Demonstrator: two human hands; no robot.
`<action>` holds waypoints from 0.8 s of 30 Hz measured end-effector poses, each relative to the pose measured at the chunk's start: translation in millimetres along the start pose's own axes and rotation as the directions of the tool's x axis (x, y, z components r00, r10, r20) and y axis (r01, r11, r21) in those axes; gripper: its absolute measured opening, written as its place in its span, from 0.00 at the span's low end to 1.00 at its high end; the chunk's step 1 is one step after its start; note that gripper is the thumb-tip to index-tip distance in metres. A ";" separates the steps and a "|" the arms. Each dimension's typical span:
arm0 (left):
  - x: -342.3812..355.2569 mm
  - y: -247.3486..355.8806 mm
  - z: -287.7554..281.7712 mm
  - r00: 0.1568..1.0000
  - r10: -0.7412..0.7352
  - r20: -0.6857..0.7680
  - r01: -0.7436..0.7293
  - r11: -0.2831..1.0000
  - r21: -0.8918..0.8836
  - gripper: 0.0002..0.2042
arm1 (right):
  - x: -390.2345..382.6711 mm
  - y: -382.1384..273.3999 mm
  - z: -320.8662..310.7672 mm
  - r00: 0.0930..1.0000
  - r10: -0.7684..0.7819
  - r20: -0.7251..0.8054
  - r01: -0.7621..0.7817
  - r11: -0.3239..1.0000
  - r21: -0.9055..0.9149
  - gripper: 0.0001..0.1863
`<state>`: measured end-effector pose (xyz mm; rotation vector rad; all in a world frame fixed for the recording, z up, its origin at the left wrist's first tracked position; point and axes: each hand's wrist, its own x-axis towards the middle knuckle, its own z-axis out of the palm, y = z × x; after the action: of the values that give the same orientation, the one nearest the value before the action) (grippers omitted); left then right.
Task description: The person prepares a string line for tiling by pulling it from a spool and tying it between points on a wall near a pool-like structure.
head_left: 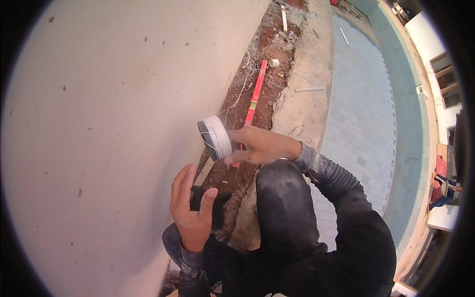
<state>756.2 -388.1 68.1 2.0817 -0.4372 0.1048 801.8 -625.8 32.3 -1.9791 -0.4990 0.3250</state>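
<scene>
My right hand [257,144] grips a spool of white string [216,138] by its right side, close to the pale wall [114,123]. Loose strands hang across the spool, and a length of string trails up from it along the wall's foot. My left hand [193,208] is lower and nearer to me, fingers and thumb apart, holding nothing. Its fingertips are beside the wall, below the spool. Beyond my right hand a red spirit level [256,94] lies on the dirt strip; the hand covers part of it.
A small white cylindrical piece [273,63] and tangled string lie on the red soil. A rough concrete ledge [309,84] runs alongside, with a white strip [310,89] on it. To the right lies a sunken blue-tiled pool [361,109]. Another person [442,190] is at the far right.
</scene>
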 end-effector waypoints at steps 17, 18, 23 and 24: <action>64.4 -17.9 7.7 0.653 0.143 0.743 0.653 0.390 -0.649 0.22 | -93.1 -115.5 38.8 0.752 0.072 -0.655 -0.189 0.976 -0.110 0.33; 61.3 -16.8 8.1 0.649 0.156 0.745 0.648 0.400 -0.648 0.22 | -90.4 -119.8 49.4 0.740 0.020 -0.673 -0.211 0.956 -0.204 0.31; 65.5 -11.2 -1.9 0.725 0.154 0.671 0.474 0.595 -0.649 0.18 | -82.5 -113.3 48.9 0.672 0.037 -0.740 -0.121 0.991 -0.061 0.23; 65.9 -13.5 -4.6 0.744 0.132 0.655 0.413 0.680 -0.606 0.17 | -83.3 -115.8 42.5 0.661 0.112 -0.742 -0.048 0.993 0.107 0.22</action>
<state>822.7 -395.4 75.9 1.2656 -0.5973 -0.8316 686.7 -587.2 118.5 -1.8571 0.1448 -0.4285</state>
